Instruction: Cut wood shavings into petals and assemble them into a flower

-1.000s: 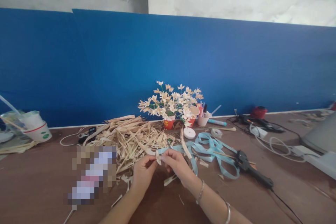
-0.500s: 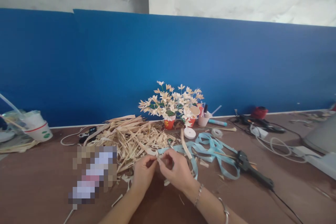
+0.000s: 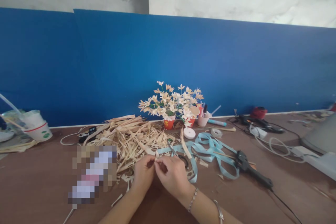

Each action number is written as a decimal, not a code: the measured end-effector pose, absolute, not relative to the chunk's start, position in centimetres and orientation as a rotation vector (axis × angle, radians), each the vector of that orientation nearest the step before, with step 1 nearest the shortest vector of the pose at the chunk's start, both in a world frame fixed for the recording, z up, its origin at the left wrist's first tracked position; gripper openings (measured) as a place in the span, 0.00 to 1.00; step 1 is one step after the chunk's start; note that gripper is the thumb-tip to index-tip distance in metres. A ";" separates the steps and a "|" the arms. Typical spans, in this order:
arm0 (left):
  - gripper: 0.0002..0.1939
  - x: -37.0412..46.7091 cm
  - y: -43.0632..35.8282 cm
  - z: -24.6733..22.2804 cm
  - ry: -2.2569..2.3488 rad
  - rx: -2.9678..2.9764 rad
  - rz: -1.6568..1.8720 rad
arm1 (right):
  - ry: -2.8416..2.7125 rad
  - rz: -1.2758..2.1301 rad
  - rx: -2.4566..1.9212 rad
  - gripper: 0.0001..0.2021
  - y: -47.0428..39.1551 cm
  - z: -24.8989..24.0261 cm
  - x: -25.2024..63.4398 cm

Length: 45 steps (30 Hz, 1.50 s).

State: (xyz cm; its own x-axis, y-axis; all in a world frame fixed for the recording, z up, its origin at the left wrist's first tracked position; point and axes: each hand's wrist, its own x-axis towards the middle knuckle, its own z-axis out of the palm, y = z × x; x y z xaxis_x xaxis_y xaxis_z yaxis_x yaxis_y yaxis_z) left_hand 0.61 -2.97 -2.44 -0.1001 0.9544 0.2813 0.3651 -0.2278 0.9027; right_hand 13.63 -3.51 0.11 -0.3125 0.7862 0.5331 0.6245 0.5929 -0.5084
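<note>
My left hand (image 3: 144,172) pinches a small pale piece (image 3: 156,155) that looks like husk, its tip poking up between the fingertips. From the other side, the thumb and forefinger of my right hand (image 3: 172,175) close on the same piece. Both hands are nearly touching, low in the centre. Behind them lies a heap of dry husk strips (image 3: 131,140). Scissors (image 3: 172,147) lie just past my right hand, partly hidden by it. Pale husk flowers (image 3: 170,101) stand in red cups (image 3: 169,123) at the back.
Light-blue ribbon (image 3: 210,147) curls to the right, beside a black glue gun (image 3: 253,171) with its cord. A white roll (image 3: 189,133) and a pen cup (image 3: 203,120) are farther back. White cups (image 3: 39,131) stand far left; a blurred-out object (image 3: 91,176) lies left of my hands.
My right hand has shifted slightly left and down, closer to my left hand. The scissors behind it now show. My left hand has hardly moved.
</note>
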 end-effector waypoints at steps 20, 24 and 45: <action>0.06 0.6 -2.6 -2.3 1.351 1.424 1.354 | -1.526 1.147 -1.141 0.12 -1.2 -0.3 14.3; 0.05 0.7 -2.5 -2.4 1.303 1.352 1.314 | -1.464 1.229 -1.140 0.10 -0.9 -0.4 14.5; 0.08 1.0 -2.9 -2.1 1.090 1.182 1.157 | -1.368 1.476 -1.111 0.11 -0.6 0.3 14.9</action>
